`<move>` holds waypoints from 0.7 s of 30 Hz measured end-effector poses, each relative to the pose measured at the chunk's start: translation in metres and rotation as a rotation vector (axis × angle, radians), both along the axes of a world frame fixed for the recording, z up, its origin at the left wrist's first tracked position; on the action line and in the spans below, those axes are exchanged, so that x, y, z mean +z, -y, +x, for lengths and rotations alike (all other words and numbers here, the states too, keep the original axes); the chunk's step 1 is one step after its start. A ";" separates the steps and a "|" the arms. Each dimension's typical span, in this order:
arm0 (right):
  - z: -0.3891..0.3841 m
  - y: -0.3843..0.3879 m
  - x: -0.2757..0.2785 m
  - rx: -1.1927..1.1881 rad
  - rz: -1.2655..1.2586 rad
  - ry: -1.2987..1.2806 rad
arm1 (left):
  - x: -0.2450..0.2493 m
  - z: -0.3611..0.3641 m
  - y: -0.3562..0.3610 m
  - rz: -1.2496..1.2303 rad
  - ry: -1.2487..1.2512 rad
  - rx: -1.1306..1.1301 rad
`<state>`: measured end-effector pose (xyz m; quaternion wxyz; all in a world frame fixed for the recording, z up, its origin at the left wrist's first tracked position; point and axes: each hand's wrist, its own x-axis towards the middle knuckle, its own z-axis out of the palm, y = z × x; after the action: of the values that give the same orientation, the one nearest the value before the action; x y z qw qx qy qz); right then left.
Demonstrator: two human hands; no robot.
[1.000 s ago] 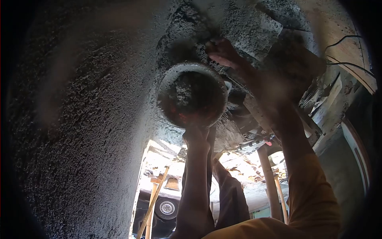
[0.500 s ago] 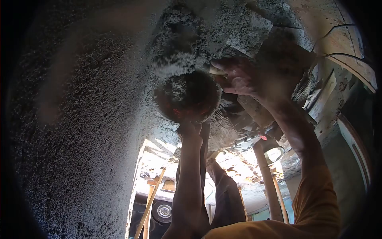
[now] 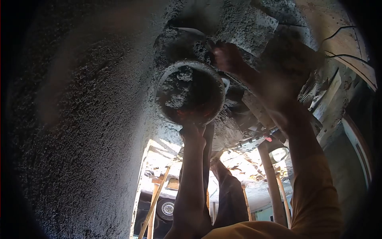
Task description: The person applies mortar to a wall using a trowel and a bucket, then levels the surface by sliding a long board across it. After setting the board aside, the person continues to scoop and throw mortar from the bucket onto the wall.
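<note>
A round, dark basin with a mortar-crusted rim is held up in front of me, with clumps of wet grey mortar inside. My left hand is closed on the basin's near edge; its fingertips are hidden. Beyond the far rim, my right hand is closed around the handle of what looks like a trowel. Its dark blade reaches left over the grey mortar heap, with a lit edge showing. The right hand is apart from the basin.
A rough, mortar-coated wall runs along my left. Boards and debris lie right of the basin. Thin dark cables hang at upper right. Wooden poles and a vehicle wheel appear at the bottom.
My right hand has moved up and left, away from the basin's right rim, with the trowel now over the mortar heap. The basin shifted slightly right, its rim and contents showing more clearly.
</note>
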<state>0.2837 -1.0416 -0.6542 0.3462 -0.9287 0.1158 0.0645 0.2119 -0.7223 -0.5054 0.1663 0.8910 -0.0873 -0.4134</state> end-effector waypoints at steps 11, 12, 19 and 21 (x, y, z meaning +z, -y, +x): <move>0.044 0.048 0.010 0.267 -0.011 -0.274 | -0.001 0.019 0.005 -0.168 -0.390 1.125; 0.056 0.038 -0.019 0.294 0.021 -0.216 | 0.002 0.026 0.012 -0.131 -0.422 1.276; 0.050 0.019 0.000 0.020 0.533 -0.235 | 0.033 0.052 0.062 -0.088 -0.442 1.601; 0.044 0.013 0.014 -0.119 0.634 -0.348 | 0.031 0.053 0.058 -0.092 -0.432 1.612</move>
<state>0.3276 -1.0548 -0.6401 0.5951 -0.7421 0.2009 0.2340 0.2645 -0.7803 -0.4749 0.4606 0.5737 0.5939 -0.3256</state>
